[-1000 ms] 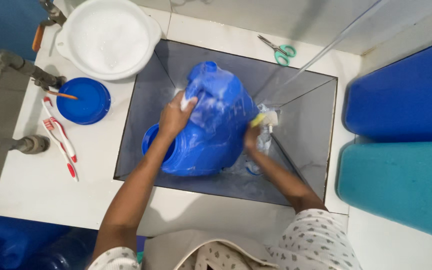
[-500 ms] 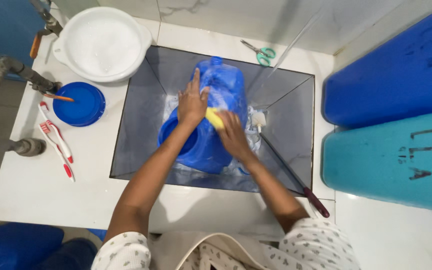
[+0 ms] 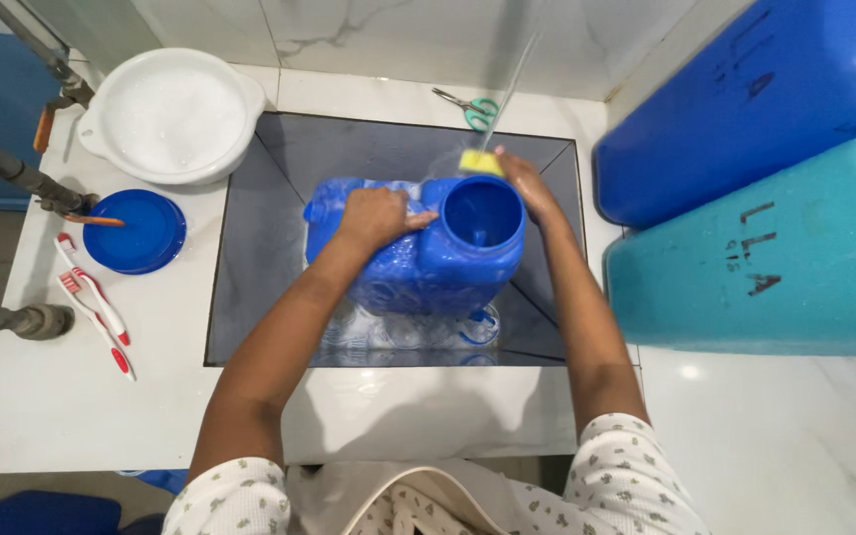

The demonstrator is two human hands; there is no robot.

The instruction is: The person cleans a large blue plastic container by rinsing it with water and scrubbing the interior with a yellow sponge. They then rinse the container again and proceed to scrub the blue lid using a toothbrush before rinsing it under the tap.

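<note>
A large blue plastic jug (image 3: 428,260), wet and soapy, lies on its side in the dark grey sink (image 3: 250,267) with its wide round mouth turned up and to the right. My left hand (image 3: 376,216) grips the jug's top by the handle. My right hand (image 3: 523,186) presses a yellow sponge (image 3: 481,161) against the far rim of the mouth. A thin stream of water falls from above onto the sponge and rim.
A white basin of suds (image 3: 168,114) stands at the back left, with a blue lid (image 3: 135,231) and two red-and-white toothbrushes (image 3: 93,305) on the white counter. Green-handled scissors (image 3: 468,107) lie behind the sink. A dark blue container (image 3: 745,99) and a teal container (image 3: 755,258) fill the right side.
The jug has been turned so its wide mouth faces up and right. My right hand moved the sponge from the jug's side to the far rim. My left hand shifted to the handle.
</note>
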